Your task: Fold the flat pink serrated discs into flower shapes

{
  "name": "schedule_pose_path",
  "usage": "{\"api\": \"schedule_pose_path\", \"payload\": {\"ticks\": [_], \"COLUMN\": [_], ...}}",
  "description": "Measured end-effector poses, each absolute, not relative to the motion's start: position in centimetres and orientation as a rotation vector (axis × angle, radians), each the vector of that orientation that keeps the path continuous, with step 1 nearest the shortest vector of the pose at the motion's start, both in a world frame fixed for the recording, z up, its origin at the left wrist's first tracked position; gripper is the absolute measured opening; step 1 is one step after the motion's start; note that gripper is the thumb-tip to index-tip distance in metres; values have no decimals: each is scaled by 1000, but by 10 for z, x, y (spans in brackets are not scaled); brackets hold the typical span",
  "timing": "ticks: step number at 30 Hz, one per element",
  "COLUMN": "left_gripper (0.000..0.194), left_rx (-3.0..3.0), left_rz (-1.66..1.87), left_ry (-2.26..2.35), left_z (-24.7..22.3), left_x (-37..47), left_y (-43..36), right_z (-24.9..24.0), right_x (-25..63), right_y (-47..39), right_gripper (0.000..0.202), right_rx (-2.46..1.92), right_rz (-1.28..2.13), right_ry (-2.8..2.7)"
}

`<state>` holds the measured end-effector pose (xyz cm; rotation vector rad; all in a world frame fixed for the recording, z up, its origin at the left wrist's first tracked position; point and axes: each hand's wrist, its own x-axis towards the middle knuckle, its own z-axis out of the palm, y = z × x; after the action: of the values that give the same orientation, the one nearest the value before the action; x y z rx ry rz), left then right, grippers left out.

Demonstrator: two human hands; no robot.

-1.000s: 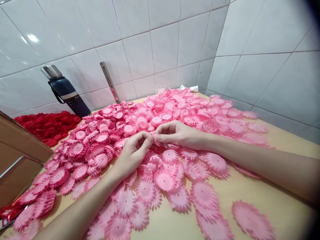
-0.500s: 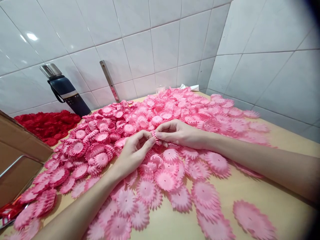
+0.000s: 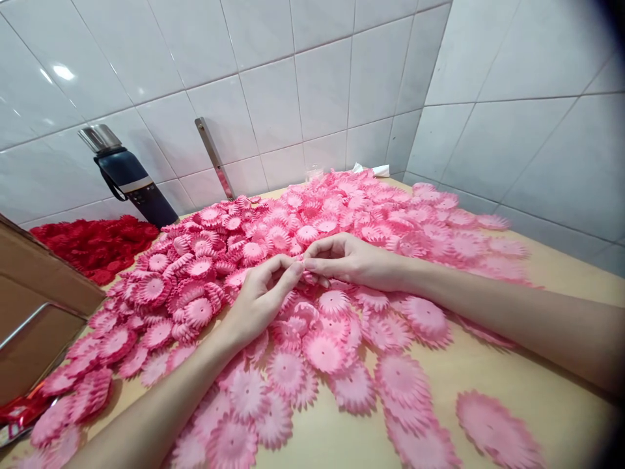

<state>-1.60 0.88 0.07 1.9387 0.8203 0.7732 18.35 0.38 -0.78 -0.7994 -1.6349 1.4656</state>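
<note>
My left hand and my right hand meet over the middle of a big pile of pink fabric flower pieces. Thumb and fingers of each are pinched on one pink flower piece, mostly hidden by the fingertips. The pieces are round with fringed, darker edges, and many have a small hole at the centre. Loose ones lie below both wrists and under the right forearm. A single piece rests apart at the lower right.
A dark blue flask stands at the back left beside a red petal pile. A cardboard box borders the left. A metal strip leans on the tiled wall. White scraps lie behind the pile on the table.
My fingertips have drawn slightly closer together over the pink flower piece, covering more of it. Otherwise the scene has barely shifted.
</note>
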Motion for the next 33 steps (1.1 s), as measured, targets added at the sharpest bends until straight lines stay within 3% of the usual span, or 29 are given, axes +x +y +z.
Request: {"api": "schedule_pose_path", "payload": {"ticks": [33], "left_gripper": [15], "left_rx": [1966], "left_rz": [775], "left_ry": [847], "left_z": [3], "left_x": [-18], "left_y": [9], "right_z": [-11], "right_x": [185], "right_y": [6], "right_gripper": [21], "right_rx": [-787], "right_rz": [1504], "right_ry": [-1594]}}
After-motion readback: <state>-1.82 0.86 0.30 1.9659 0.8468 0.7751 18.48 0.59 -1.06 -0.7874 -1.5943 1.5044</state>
